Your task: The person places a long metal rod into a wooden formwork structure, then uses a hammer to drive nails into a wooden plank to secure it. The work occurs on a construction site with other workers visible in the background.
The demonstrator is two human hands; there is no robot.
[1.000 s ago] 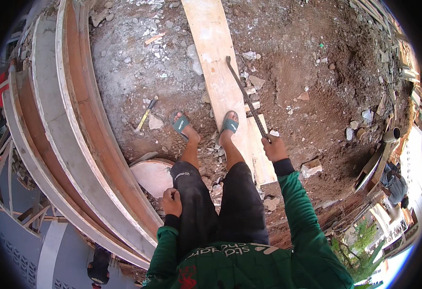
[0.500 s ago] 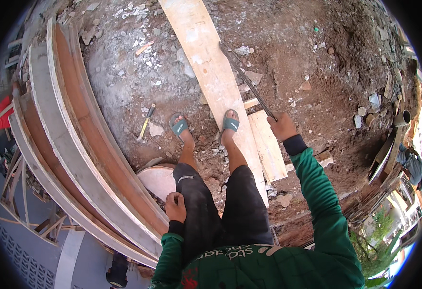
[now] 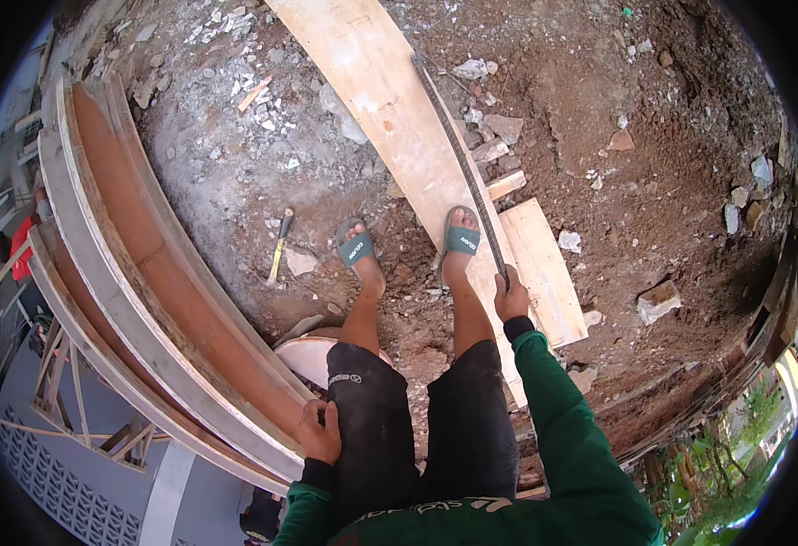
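My right hand (image 3: 512, 298) is closed around the near end of a long, thin, dark ribbed metal bar (image 3: 461, 156). The bar runs away from me along a pale wooden board (image 3: 371, 86) on the ground, close to its right edge. My right foot, in a green slide sandal, stands on this board. Beside my left thigh, my left hand (image 3: 320, 433) is held low with its fingers curled, near the edge of a long reddish-brown wooden channel (image 3: 157, 259). What its fingers hold, if anything, is hidden.
A hammer (image 3: 280, 247) lies on the dirt left of my feet. A shorter plywood piece (image 3: 544, 273) and a small wood block (image 3: 506, 185) lie right of the board. Broken stones and rubble (image 3: 659, 302) are scattered around. Behind my left foot is a pale rounded slab (image 3: 312, 357).
My right hand has come nearer and lower, bringing the bar from across the dirt to over the board. My left hand has shifted slightly left and down. The view has shifted too.
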